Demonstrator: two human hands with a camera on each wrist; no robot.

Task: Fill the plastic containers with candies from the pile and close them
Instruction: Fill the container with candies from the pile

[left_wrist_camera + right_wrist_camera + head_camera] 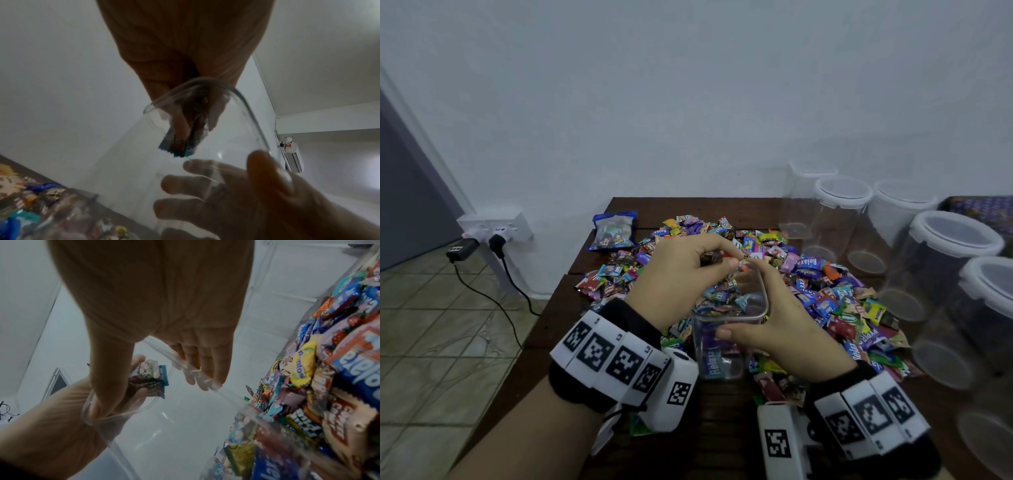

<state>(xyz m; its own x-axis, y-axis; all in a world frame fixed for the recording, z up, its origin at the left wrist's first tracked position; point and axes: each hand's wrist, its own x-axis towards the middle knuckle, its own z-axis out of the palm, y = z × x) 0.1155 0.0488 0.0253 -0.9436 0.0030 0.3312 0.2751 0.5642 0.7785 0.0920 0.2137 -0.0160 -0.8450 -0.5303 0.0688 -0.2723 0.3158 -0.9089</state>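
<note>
Dark wooden table [722,442] | open container [726,337]: few candies at bottom | right hand [784,329] fingers wrapped round it | left hand [681,274] pinching candies [711,257] over rim | lidded containers [941,274] empty

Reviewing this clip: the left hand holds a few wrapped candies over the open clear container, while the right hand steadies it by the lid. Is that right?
Not quite. The left hand does hold wrapped candies over the open clear container, but there is no lid on it: the head view shows the right hand gripping its bare rim and wall. Lids sit on the empty jars behind.
</note>
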